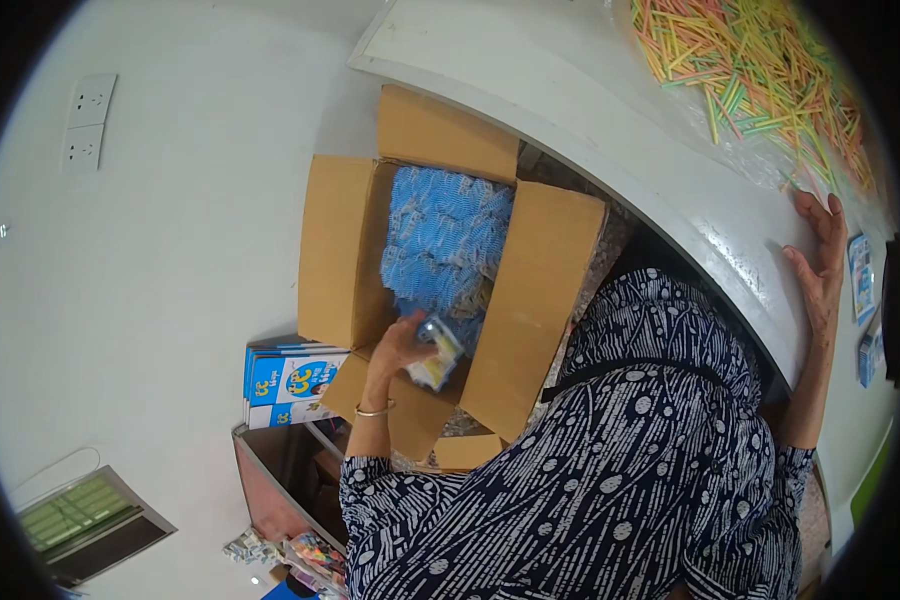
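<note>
My left hand (pixel 401 350), a bangle at its wrist, is closed on a small clear packet (pixel 436 362) with blue, white and yellow in it. Hand and packet are over the near end of an open cardboard box (pixel 530 290). Inside the box lie rows of blue-and-white striped packets (pixel 445 235), packed close together. On the white table (pixel 610 110) to the right rests my right hand (pixel 820 245), its fingers apart and nothing in them. Just beyond its fingertips is a heap of pastel yellow, pink and green sticks (pixel 760 75) on clear plastic sheeting.
The box's flaps stand spread outward, between the wall and the table edge. Blue-and-white printed cartons (pixel 295 380) are stacked left of the box, above an open bin-like container (pixel 280 470). Small blue packets (pixel 861 275) lie at the table's right side. Wall sockets (pixel 88 122) are at upper left.
</note>
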{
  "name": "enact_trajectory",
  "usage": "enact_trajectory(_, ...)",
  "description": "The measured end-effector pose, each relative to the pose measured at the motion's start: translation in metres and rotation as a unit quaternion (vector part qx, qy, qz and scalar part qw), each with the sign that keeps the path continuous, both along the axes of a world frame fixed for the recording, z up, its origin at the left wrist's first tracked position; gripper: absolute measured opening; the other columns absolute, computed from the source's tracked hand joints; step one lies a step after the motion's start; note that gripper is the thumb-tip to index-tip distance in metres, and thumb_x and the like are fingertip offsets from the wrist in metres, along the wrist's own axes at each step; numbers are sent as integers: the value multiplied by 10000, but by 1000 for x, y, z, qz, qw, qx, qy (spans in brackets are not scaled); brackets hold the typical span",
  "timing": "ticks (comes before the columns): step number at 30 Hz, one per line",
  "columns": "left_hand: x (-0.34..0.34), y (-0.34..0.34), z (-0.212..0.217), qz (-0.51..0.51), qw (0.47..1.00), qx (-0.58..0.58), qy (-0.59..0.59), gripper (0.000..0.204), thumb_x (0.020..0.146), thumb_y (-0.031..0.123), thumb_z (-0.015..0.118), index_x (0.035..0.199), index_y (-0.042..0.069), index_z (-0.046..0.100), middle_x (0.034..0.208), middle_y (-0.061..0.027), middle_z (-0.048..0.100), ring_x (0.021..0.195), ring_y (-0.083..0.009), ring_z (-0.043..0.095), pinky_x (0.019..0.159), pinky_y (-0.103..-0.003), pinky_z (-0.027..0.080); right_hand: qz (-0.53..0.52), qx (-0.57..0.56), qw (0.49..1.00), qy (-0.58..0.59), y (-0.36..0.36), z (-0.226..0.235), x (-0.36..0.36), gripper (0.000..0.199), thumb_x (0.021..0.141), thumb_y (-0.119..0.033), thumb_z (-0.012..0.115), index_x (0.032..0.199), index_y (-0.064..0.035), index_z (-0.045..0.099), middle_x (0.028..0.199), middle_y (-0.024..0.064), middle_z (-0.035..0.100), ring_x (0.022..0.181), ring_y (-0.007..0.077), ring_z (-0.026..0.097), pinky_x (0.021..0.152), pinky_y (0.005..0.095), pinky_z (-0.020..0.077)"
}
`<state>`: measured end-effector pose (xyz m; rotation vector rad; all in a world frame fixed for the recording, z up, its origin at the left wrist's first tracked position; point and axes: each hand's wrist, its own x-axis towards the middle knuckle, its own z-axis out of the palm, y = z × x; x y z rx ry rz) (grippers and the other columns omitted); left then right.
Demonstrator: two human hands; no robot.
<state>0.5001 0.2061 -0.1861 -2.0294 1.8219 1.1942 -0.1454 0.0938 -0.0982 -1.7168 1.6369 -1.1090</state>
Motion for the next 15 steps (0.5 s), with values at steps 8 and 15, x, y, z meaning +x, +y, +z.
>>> enact_trajectory(8, -93, -25, -57, 37, 970, -240, 7, 612, 681, 113, 732, 1226, 52, 462, 993, -245, 505, 909, -443, 528, 730, -487, 442, 11, -5, 1000, -10, -7, -4, -3, 871, 720, -172, 735, 1433, -32, 254, 1275, 165, 525, 1218, 275, 471, 1085, 402, 294)
enact_trajectory(15, -102, -44, -151, 62, 961, -236, -131, 448, 851, 102, 554, 1286, 82, 449, 1178, -260, 480, 1023, -449, 515, 810, -448, 462, 10, -26, 999, -20, 2, 14, -7, 916, 745, -264, 758, 1458, -65, 219, 1308, 159, 492, 1234, 285, 456, 1080, 405, 290)
